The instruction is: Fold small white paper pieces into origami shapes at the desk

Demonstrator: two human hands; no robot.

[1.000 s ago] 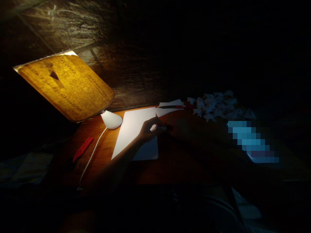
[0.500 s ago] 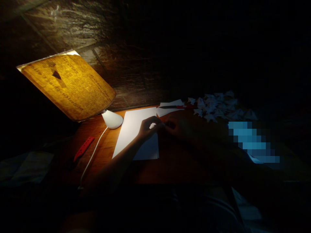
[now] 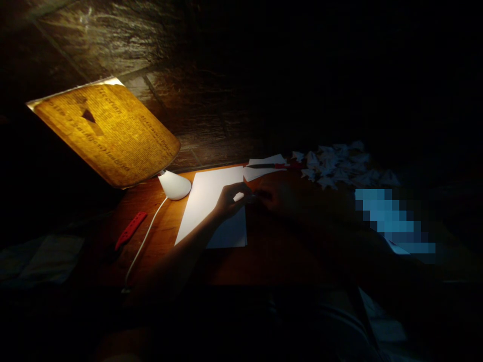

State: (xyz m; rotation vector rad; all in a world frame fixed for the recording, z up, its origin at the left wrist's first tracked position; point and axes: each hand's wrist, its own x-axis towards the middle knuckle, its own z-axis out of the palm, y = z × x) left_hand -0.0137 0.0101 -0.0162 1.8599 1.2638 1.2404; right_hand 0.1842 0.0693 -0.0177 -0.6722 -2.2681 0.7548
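Over the stack of white paper sheets (image 3: 211, 211), my left hand (image 3: 228, 200) is closed, thumb and fingertips pinched into a ring through which white paper shows. Just to the right of it, my right hand (image 3: 270, 196) is closed in deep shadow, its fingertips close to those of the left. A small greyish bit shows between the two sets of fingertips, too dark to name. Behind the hands, a tool with a dark blade and red handle (image 3: 277, 166), perhaps a knife or scissors, lies across smaller white paper pieces (image 3: 260, 174).
A white-based lamp (image 3: 175, 186) with a yellow printed shade (image 3: 105, 136) stands at the left, its cord (image 3: 145, 241) running forward. Beside the cord lies a red, perforated object (image 3: 131, 230). Several folded paper shapes (image 3: 335, 163) are heaped at the back right, near a blurred bluish screen (image 3: 388, 218).
Both hands stay in almost the same place. The fingertips have shifted slightly, and the right hand looks darker and a little turned. Objects on the table have not moved.
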